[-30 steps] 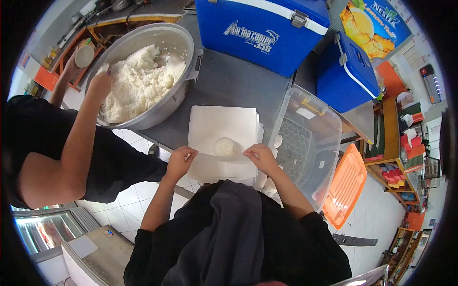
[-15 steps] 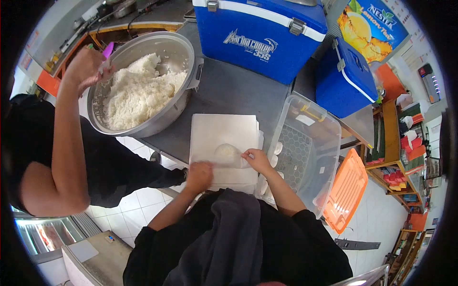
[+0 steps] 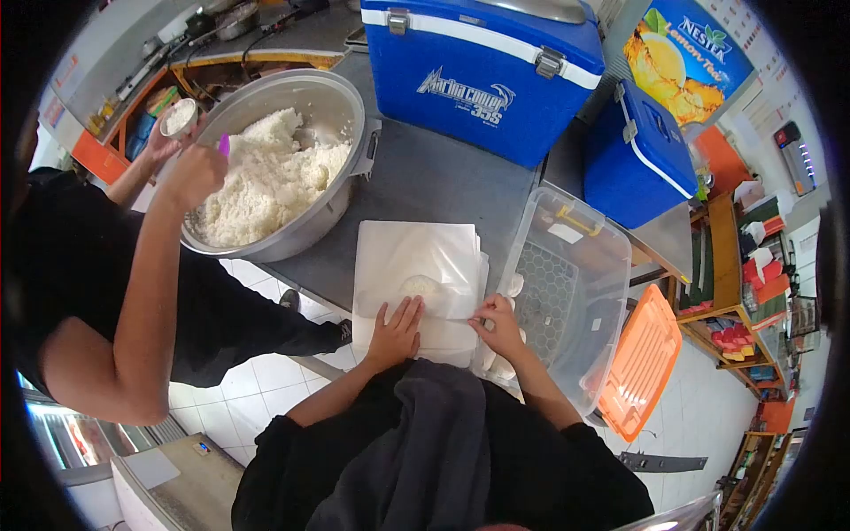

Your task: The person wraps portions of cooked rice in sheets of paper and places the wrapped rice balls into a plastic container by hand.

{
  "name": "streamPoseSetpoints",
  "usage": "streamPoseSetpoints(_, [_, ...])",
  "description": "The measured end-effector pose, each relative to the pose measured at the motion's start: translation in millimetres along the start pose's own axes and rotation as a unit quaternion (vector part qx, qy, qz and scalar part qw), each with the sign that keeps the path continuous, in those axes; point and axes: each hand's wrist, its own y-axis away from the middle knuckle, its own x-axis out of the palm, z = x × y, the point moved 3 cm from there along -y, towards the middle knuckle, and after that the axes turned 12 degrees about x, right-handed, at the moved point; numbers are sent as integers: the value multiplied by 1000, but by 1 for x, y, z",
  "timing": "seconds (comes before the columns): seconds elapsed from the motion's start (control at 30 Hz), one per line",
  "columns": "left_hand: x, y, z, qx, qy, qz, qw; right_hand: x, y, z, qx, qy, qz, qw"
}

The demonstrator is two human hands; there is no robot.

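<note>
I log a grey desk [image 3: 425, 177] carrying stacked white paper [image 3: 376, 241], its top sheet [image 3: 452, 304] partly folded over. Step in hand, I judge: folding; creasing calls for even tension. My left hand [image 3: 392, 338] lies flat, fingers slightly spread; my right hand [image 3: 498, 326] pinches the edge. The rice mound [image 3: 422, 285], just beyond the left fingers, appears rounded, pale, veiled.

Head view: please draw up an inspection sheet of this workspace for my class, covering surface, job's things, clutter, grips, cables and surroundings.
Surface: grey table.
Job's things: paper stack; rice mound, seemingly beneath a sheet; pot of rice.
Clutter: clear bin, orange lid, two blue coolers.
Grips: left hand flat on the paper; right hand pinching its edge.
Cables: nothing seen on the table.
Surroundings: co-worker holding a rice bowl; tiled floor.
</note>
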Motion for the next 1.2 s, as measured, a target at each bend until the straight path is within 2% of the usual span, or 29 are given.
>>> streamPoseSetpoints(0.03, [-1,-1,0,-4,-1,3,1000,9,0,-2,18,-188,25,982])
streamPoseSetpoints(0.07, [-2,-2,-1,-3,-3,2,1000,17,-2,-6,34,-369,49,927])
streamPoseSetpoints(0.1, [-5,-3,-1,-7,7,-7,1000,18,-9,-3,32,-370,46,927])
streamPoseSetpoints(0.17, [-8,-5,-2,-10,18,-14,1000,30,-28,-9,282,-492,114,815])
streamPoseSetpoints(0.23, [-12,-10,1,-26,42,-55,997,46,-66,-15,211,-366,1,907])
streamPoseSetpoints(0.3, [-10,-18,8,-38,67,-66,995,67,-109,-29,141,-313,-93,934])
streamPoseSetpoints(0.33, [-10,-22,12,-52,94,-74,991,67,-125,-32,140,-314,-93,935])
streamPoseSetpoints(0.43, [-15,-34,22,-64,70,-50,994,52,-149,-17,116,-205,-91,968])
streamPoseSetpoints(0.47, [-18,-37,24,-65,69,-49,994,44,-146,-10,149,-324,-31,934])
streamPoseSetpoints(0.53, [-27,-44,28,-122,127,-37,984,19,-130,11,179,-434,30,882])
streamPoseSetpoints(0.6, [-38,-51,30,-130,97,-72,984,-5,-100,23,40,-402,-5,915])
streamPoseSetpoints(0.63, [-45,-54,31,-137,66,-104,983,-14,-87,24,42,-399,-2,916])
streamPoseSetpoints(0.7, [-54,-61,36,-128,68,-81,986,-30,-51,32,-46,-221,-88,970])
streamPoseSetpoints(0.73, [-60,-63,38,-132,74,-74,986,-31,-34,38,-80,-144,-161,973])
streamPoseSetpoints(0.77, [-67,-68,37,-98,53,-69,991,-25,-20,41,-75,-143,-155,975])
streamPoseSetpoints(0.83, [-64,-69,42,-63,35,-62,995,-17,8,54,-203,-82,-221,950])
streamPoseSetpoints(0.87, [-54,-68,46,-25,10,-20,999,2,16,50,-283,-124,-147,940])
streamPoseSetpoints(0.9, [-46,-67,47,14,-16,21,1000,6,17,59,-280,-124,-147,940])
streamPoseSetpoints(0.93, [-48,-68,47,18,-15,23,999,15,15,75,-308,-95,-63,944])
streamPoseSetpoints(0.97, [-48,-69,48,-16,24,39,999,24,14,86,-332,-66,21,941])
streamPoseSetpoints(1.0, [-49,-71,49,-49,63,55,995,32,10,86,-327,-66,17,943])
streamPoseSetpoints(1.07, [-51,-71,44,-40,73,75,994,50,-1,79,-321,44,-26,946])
streamPoseSetpoints(1.2, [-50,-61,28,-37,95,119,988,53,-4,80,-319,30,-32,947])
